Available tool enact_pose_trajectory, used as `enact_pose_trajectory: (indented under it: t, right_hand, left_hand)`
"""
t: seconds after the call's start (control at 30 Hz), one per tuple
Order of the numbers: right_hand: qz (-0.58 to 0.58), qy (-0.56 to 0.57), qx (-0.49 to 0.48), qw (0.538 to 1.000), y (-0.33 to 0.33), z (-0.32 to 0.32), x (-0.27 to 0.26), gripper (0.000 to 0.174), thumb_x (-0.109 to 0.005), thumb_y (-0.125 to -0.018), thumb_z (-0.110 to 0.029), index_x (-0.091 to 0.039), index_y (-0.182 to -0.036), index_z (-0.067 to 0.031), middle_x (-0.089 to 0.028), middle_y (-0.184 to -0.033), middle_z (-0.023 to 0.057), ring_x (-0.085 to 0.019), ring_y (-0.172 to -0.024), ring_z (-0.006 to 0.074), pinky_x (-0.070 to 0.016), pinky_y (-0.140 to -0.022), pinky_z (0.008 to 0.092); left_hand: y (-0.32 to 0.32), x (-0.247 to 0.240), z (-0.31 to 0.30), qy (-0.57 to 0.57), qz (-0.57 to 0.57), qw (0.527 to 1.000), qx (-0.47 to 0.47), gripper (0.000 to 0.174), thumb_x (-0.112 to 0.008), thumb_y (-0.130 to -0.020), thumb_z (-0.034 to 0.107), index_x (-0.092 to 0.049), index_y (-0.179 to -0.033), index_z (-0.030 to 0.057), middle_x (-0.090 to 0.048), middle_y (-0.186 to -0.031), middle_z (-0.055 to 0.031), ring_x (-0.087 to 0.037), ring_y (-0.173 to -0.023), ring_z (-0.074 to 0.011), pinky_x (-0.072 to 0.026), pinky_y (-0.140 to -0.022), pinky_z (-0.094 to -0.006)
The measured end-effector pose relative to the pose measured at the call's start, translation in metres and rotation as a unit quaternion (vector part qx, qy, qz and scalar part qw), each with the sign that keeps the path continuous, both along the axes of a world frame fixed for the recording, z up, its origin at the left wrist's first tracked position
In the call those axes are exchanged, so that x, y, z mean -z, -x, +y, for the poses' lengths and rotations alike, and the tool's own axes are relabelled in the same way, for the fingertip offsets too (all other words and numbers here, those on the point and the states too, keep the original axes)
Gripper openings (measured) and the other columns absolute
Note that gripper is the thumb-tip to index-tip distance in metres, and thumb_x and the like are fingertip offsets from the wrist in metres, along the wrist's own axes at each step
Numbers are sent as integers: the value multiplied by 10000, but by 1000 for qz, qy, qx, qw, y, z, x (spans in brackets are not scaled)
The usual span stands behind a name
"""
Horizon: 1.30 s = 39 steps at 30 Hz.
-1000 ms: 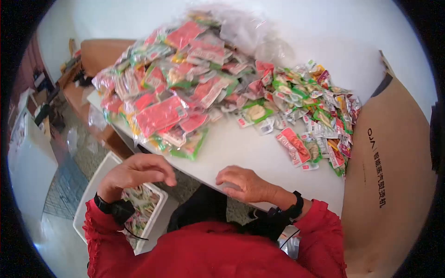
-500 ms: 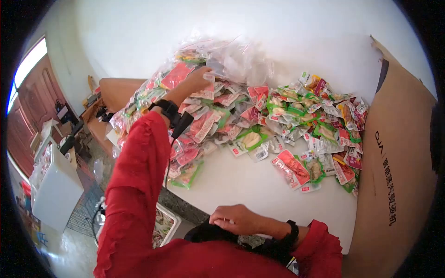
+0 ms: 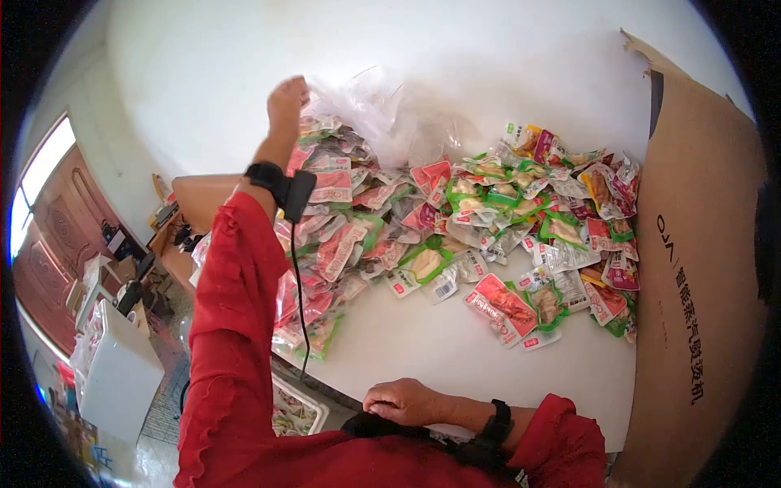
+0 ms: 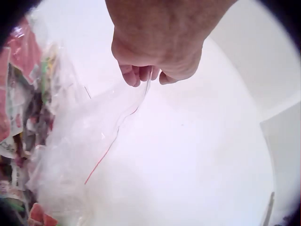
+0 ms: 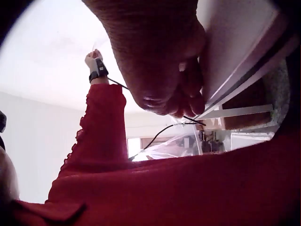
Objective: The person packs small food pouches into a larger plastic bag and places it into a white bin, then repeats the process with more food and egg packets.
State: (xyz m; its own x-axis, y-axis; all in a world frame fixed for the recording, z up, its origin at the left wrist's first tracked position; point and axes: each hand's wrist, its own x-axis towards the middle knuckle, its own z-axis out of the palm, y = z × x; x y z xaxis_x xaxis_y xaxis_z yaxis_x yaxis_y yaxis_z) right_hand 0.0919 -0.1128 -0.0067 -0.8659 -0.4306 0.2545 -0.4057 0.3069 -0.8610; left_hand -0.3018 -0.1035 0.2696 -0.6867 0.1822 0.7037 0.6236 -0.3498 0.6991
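My left hand (image 3: 288, 104) is raised at the back of the table and pinches the edge of a large clear plastic bag (image 4: 70, 155). The bag's rim, marked by a thin red line, runs down from the fingertips in the left wrist view. Under and around the plastic lies a heap of small vacuum-packed food packets (image 3: 342, 244) with red and green labels. Low at the table's front edge, my right hand (image 3: 405, 402) hangs with loosely curled fingers close to my body and nothing visible in it.
A second pile of food packets (image 3: 561, 228) spreads over the right of the white table (image 3: 390, 342). A tall cardboard box (image 3: 691, 268) borders it on the right. Below the front edge stands a white foam box (image 3: 313, 415) with packets in it. A black cord (image 3: 298, 293) hangs from the left wrist.
My left hand went from in front of my body up over the heap, then further back to the bag's edge, lifting the plastic. The right hand stays near the table's front edge.
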Motion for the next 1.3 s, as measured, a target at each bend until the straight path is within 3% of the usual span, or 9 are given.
enact_pose_trajectory:
  t: [0.23, 0.47, 0.6, 0.8, 0.97, 1.1, 1.17, 1.23, 1.3]
  right_hand:
    - [-1, 121, 124, 985, 1, 13, -30, 137, -509, -813, -117, -547, -911, -30, -578, -797, 102, -571, -732, 201, -452, -664, 296]
    - [221, 180, 315, 905, -34, 59, -130, 197, -518, -823, -86, -531, -1010, -26, -591, -810, 75, -550, -718, 104, -456, -613, 254]
    - [263, 109, 329, 900, -50, 71, -149, 254, -526, -831, -119, -491, -1056, -8, -577, -844, 91, -557, -741, 123, -459, -619, 251]
    - [16, 269, 286, 920, -46, 84, -148, 521, -528, -843, -222, -278, -1256, -25, -459, -1013, 130, -531, -819, 149, -464, -623, 248]
    - [75, 284, 309, 905, -26, 111, -126, 408, -477, -752, -2, -360, -1141, 34, -551, -752, 98, -580, -635, 156, -496, -547, 265]
    - [30, 392, 268, 880, -32, 111, -137, 321, -461, -775, -23, -431, -1091, 21, -558, -788, 81, -586, -688, 156, -492, -563, 245]
    - [9, 478, 140, 867, -33, 118, -134, 241, -470, -840, -107, -498, -1064, -24, -531, -783, 11, -515, -642, 71, -455, -570, 240]
    - [-26, 509, 154, 846, -46, 115, -150, 239, -478, -850, -152, -516, -1056, -37, -529, -782, -5, -485, -626, 59, -434, -553, 218]
    - [-65, 539, 168, 823, -52, 114, -156, 244, -487, -859, -196, -535, -1048, -50, -526, -781, -21, -456, -609, 47, -413, -536, 196]
  left_hand:
    - [-92, -94, -55, 44, 91, 995, 13, 276, -516, -783, 66, -509, -1040, -35, -538, -766, -58, -504, -612, -114, -431, -567, -219]
    - [-210, -66, -64, 281, 106, 937, 176, 325, -559, -822, 142, -465, -1098, -2, -440, -747, 26, -342, -516, -19, -276, -426, -143]
    - [-250, -26, -41, 371, 42, 890, 259, 290, -559, -817, 147, -489, -1070, 24, -429, -746, 41, -349, -555, -20, -297, -469, -157]
    - [-278, 42, -3, 406, -68, 835, 364, 309, -545, -802, 123, -492, -1093, 35, -487, -817, 5, -484, -700, -66, -423, -616, -195]
    - [-283, 58, 1, 406, -88, 827, 378, 399, -517, -797, 107, -442, -1181, 30, -502, -981, -66, -531, -836, -133, -443, -712, -231]
    - [-271, 54, -8, 393, 67, 873, 281, 503, -484, -824, 187, -332, -1271, 12, -472, -1134, -119, -480, -1029, -203, -400, -862, -318]
    - [-264, 53, -13, 390, 57, 869, 298, 555, -500, -823, 251, -310, -1283, 6, -464, -1174, -120, -453, -1076, -199, -374, -885, -317]
    - [-255, 57, -14, 383, 48, 867, 316, 613, -517, -821, 314, -288, -1294, -1, -455, -1213, -121, -426, -1123, -195, -347, -908, -315]
    - [-246, 68, -13, 331, -86, 774, 533, 688, -511, -823, 437, -270, -1313, 19, -393, -1294, -134, -402, -1153, -188, -336, -928, -312]
